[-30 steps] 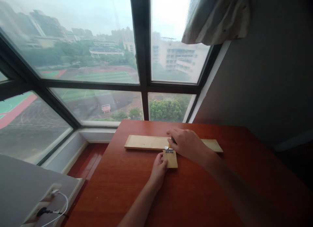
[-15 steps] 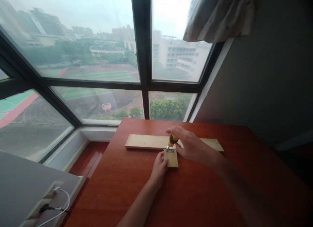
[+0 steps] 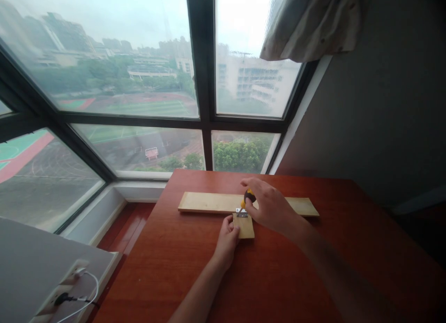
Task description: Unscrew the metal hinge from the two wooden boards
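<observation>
A short wooden board (image 3: 245, 228) lies on the table, its far end against a long wooden board (image 3: 209, 202). At their junction sits a small silver metal hinge (image 3: 241, 214). With my left hand (image 3: 227, 237) I grip the short board by its left edge, fingers closed on it. My right hand (image 3: 270, 203) holds a yellow and black screwdriver (image 3: 250, 196) by its handle. The screwdriver leans to the right, its tip down at the hinge. Any screw under the tip is too small to make out.
The reddish-brown wooden table (image 3: 167, 267) carries both boards. Large windows (image 3: 156, 95) rise behind it, with a curtain (image 3: 313, 26) at upper right. On the low wall at left, plugs and a white cable (image 3: 95, 286) hang from sockets (image 3: 52, 300).
My right hand has shifted slightly, and its thumb has come up onto the screwdriver handle. The screwdriver tilts a little more to the right. My left hand and the boards stay nearly still.
</observation>
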`<control>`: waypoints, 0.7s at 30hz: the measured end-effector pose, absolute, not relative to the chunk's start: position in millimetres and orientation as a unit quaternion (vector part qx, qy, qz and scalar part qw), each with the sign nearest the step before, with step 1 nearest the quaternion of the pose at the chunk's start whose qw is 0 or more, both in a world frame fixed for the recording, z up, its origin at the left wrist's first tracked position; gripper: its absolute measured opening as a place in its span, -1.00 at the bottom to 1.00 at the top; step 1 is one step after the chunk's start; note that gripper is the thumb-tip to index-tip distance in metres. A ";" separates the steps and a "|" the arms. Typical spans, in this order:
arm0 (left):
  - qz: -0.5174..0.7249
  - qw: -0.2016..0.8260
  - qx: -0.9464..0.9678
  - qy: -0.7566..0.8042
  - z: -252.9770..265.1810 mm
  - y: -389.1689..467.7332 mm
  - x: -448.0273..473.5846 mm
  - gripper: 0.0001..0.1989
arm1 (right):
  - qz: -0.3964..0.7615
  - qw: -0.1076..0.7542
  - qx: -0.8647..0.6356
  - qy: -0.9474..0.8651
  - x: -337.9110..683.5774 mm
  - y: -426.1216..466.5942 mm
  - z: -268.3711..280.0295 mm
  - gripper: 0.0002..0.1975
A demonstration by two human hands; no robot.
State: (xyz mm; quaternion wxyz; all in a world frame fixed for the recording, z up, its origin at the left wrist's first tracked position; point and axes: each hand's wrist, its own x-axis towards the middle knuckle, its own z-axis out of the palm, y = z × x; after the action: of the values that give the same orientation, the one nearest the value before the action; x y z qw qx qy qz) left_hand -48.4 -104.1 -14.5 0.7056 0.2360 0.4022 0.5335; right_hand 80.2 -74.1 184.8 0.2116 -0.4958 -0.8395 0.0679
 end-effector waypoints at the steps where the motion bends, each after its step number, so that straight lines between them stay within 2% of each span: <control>1: 0.531 0.708 0.236 0.401 -13.8 -104.1 -48.5 -0.39 | 0.079 0.219 -0.487 -0.842 80.9 -74.7 184.5 -0.55; 11: 0.524 0.718 0.235 0.393 -10.0 -104.1 -48.6 -0.36 | 0.044 0.194 -0.564 -0.801 78.6 -71.1 183.0 -0.68; 16: 0.530 0.716 0.223 0.396 -8.3 -105.0 -48.6 -0.38 | 0.046 0.220 -0.542 -0.810 79.2 -75.3 181.8 -0.57; 21: 0.526 0.716 0.218 0.404 -9.0 -105.0 -49.4 -0.40 | 0.038 0.201 -0.563 -0.800 79.5 -76.2 182.0 -0.64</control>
State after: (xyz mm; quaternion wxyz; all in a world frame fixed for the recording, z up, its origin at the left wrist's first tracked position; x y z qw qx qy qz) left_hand -49.4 -105.0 -9.0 0.7162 0.2176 0.4036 0.5262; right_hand 79.5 -76.2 182.0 0.2009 -0.5635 -0.8005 0.0378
